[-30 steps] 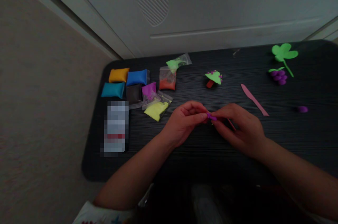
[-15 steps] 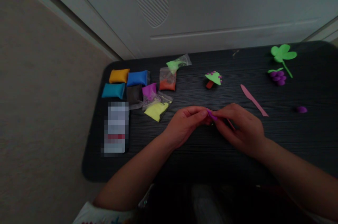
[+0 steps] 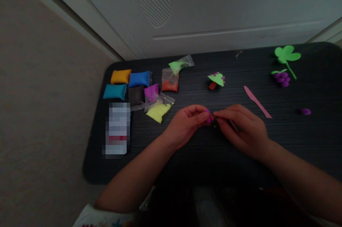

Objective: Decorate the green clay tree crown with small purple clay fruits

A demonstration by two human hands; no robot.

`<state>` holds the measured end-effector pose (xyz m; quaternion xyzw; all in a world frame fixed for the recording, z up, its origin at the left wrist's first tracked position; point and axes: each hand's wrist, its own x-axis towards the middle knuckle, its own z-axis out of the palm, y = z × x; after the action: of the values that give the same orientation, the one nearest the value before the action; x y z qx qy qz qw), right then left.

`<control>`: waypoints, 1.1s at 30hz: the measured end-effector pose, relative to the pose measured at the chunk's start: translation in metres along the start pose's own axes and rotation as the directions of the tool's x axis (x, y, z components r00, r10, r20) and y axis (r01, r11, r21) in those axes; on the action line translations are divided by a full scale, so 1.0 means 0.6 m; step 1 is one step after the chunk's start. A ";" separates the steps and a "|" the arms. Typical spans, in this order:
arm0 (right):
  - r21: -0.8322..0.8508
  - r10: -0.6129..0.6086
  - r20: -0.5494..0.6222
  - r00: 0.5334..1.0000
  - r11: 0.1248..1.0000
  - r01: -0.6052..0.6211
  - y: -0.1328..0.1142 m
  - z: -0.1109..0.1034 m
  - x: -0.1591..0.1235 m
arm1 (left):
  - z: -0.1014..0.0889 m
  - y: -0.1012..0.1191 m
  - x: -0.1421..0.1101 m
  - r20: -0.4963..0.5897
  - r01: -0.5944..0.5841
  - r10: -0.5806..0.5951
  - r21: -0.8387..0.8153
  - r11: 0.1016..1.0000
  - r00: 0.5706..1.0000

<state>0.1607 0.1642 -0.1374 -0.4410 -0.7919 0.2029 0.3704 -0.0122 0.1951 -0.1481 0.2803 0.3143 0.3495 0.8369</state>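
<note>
My left hand [image 3: 187, 125] and my right hand [image 3: 242, 129] meet fingertip to fingertip over the middle of the dark table [image 3: 187, 163]. Between them sits a small purple clay piece [image 3: 209, 119], pinched mainly by my left fingers. My right hand's fingers are closed too, touching the same piece, and a thin pink stick [image 3: 233, 125] shows under them. Both hands hover just above the tabletop.
Clay packs lie at the left: orange [image 3: 120, 76], blue [image 3: 139, 78], teal [image 3: 114, 91], purple [image 3: 151, 92], yellow [image 3: 158, 112], red [image 3: 169, 81], green [image 3: 178, 64]. A small clay tree [image 3: 216, 79], pink knife [image 3: 257, 101], clay grapes [image 3: 281, 77], green leaf [image 3: 287, 55] and purple lump [image 3: 305, 111] lie further right.
The purple piece was stretched between both hands' fingertips; now it is bunched at my left fingertips and my right fingers have drawn slightly back. The hands stay in place.
</note>
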 end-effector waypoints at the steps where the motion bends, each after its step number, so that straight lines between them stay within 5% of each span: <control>1: 0.009 0.006 0.000 1.000 1.000 -0.006 -0.001 -0.001 0.001 | 0.000 0.000 0.000 -0.003 -0.002 0.002 0.021 1.000 1.000; 17: -0.105 -0.081 0.107 0.991 0.990 0.092 0.007 -0.007 0.007 | -0.006 0.010 -0.006 -0.049 0.051 -0.035 0.367 0.929 0.998; 33: -0.257 -0.149 0.111 0.983 0.951 0.173 0.010 -0.006 0.006 | -0.003 0.010 -0.004 -0.064 0.082 -0.061 0.428 0.900 0.996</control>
<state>0.1655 0.1705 -0.1370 -0.4108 -0.8613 0.0838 0.2871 -0.0176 0.1973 -0.1444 0.4377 0.4141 0.2474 0.7588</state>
